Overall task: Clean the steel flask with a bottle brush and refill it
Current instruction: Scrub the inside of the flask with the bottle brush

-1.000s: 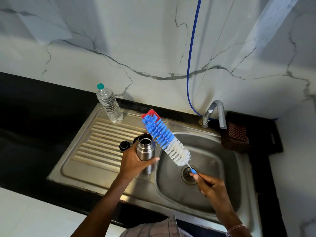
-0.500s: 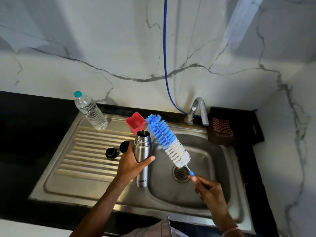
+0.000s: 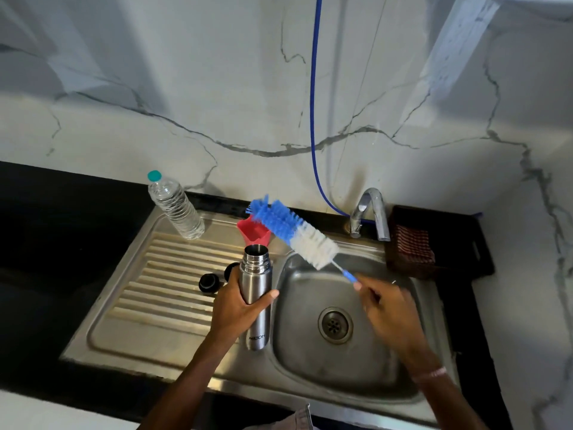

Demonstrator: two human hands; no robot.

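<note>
Watching through the head camera, I saw the left hand wrapped round the middle of the flask, thumb on its right side. The flask stood upright with its mouth open and its threaded neck bare, at the ridge between the drainboard and the basin of the sink. I could not tell whether its base rested on the steel or hung just above it.

The right hand, blurred, gripped the thin blue handle of the brush over the basin. The brush lay on a slant in the air, white bristles nearer the hand and blue bristles at the far tip, which pointed up and left. Its head was outside the flask, above and to the right of the mouth, and it crossed in front of a red cup that stood just behind the flask. A pale band circled the right wrist.

On the drainboard a black cap lay just left of the left hand, and a second dark piece showed partly behind that hand. A clear bottle with a teal lid stood at the drainboard's back left corner. The tap rose behind the basin, and a blue hose ran down the marble wall toward it. A dark basket holding a checked cloth sat right of the tap.
</note>
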